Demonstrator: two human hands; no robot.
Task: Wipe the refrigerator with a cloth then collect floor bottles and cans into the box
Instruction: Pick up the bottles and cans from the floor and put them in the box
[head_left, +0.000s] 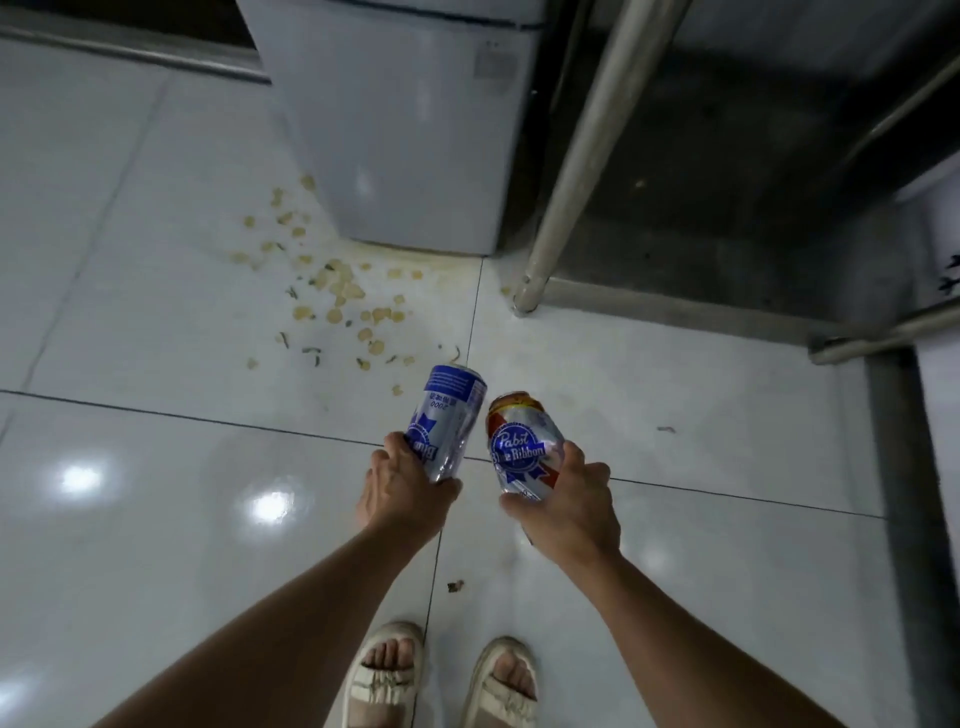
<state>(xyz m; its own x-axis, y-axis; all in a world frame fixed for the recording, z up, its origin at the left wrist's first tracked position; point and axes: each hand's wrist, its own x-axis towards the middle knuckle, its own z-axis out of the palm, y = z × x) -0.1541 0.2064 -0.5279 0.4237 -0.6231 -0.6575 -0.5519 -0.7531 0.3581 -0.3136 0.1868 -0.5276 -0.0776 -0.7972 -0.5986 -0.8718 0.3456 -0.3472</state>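
Two beer cans held above the tiled floor (156, 493). The left hand (402, 491) grasps the blue can (449, 423) by its lower end, long axis tilted up and rightward. The right hand (569, 506) grasps the red-topped can (522, 447), tilted up and leftward; the upper ends nearly meet. Fingers hide both lower ends. Crumbs (332, 291) lie before the refrigerator (405, 130), whose top is cut off.
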